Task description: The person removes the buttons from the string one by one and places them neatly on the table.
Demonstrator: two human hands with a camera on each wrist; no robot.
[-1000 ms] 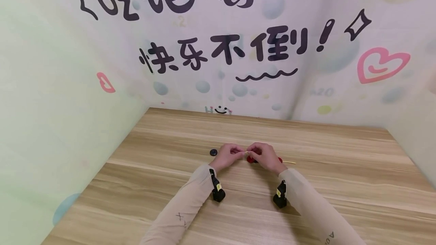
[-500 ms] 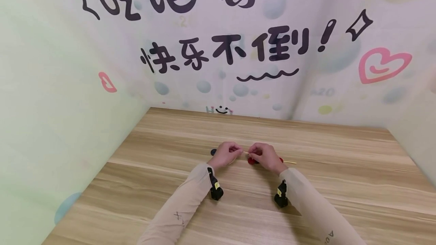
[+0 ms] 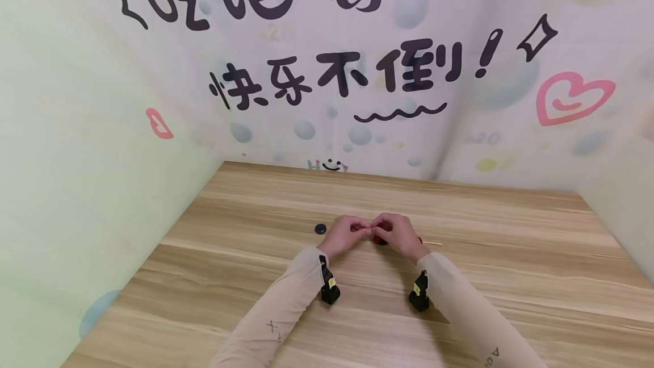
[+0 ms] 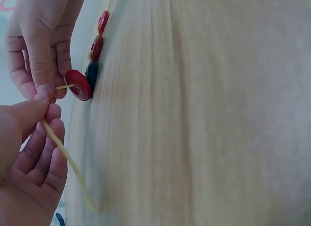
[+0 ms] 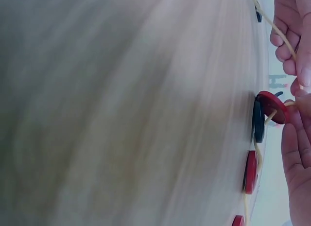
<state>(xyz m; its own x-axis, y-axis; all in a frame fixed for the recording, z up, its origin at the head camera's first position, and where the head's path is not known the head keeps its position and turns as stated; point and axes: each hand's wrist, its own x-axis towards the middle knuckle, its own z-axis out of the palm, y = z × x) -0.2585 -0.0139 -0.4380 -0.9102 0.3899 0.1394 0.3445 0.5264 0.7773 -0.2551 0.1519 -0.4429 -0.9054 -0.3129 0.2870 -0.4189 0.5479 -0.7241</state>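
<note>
A thin yellow cord [image 4: 73, 163] runs through several buttons. My left hand [image 3: 347, 235] pinches it between thumb and fingers, and its loose end hangs below that hand in the left wrist view. Against those fingertips, my right hand [image 3: 400, 235] pinches the cord close to a red button [image 4: 80, 85]. That red button stands tilted with the cord through it. Beside it is a dark button [image 5: 258, 121], followed along the cord by another red button [image 5: 250, 172] and one more red button [image 4: 103, 22]. In the head view my right hand hides most of the string.
A loose dark button [image 3: 320, 229] lies on the wooden table [image 3: 255, 203], left of my left hand. The cord's far end [image 3: 433, 243] sticks out to the right of my right hand. A printed cloth wall [image 3: 286, 141] stands behind the table.
My left hand first drew left, baring a stretch of cord between the hands, then came back right to meet my right hand's fingertips. The right hand has barely moved.
</note>
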